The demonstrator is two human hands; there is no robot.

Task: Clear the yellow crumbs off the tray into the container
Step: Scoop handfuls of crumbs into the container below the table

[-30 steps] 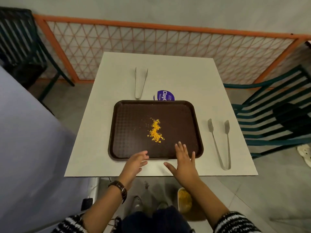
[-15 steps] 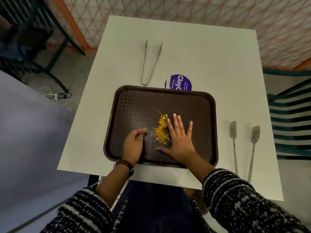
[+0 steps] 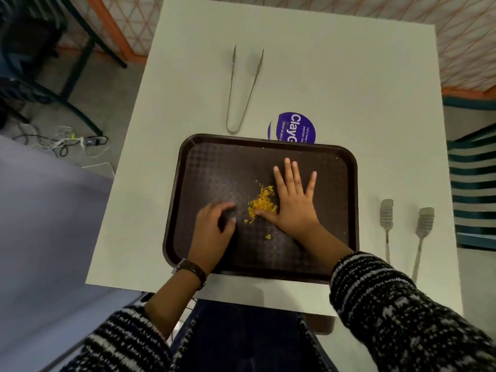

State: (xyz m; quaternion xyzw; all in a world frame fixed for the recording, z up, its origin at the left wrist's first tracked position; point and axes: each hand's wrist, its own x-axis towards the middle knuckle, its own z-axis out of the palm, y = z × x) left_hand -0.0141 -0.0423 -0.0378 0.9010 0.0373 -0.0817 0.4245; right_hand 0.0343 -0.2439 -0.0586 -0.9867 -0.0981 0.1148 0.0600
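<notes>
On the brown tray (image 3: 214, 162), our right hand (image 3: 294, 204) lies flat, fingers spread, touching the yellow crumbs (image 3: 261, 204), our left hand (image 3: 214, 228) loosely curled, empty, just beside them.

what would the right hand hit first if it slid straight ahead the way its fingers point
Probably the tray's far rim; the right hand lies flat with bare tray ahead, the purple sticker just beyond.

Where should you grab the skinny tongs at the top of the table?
Probably by the two arms a little above the closed bend, coming straight down from above. The skinny tongs lie flat on the table, bend toward the tray, tips spread away, so squeezing across both arms there should lift them steadily.
</notes>
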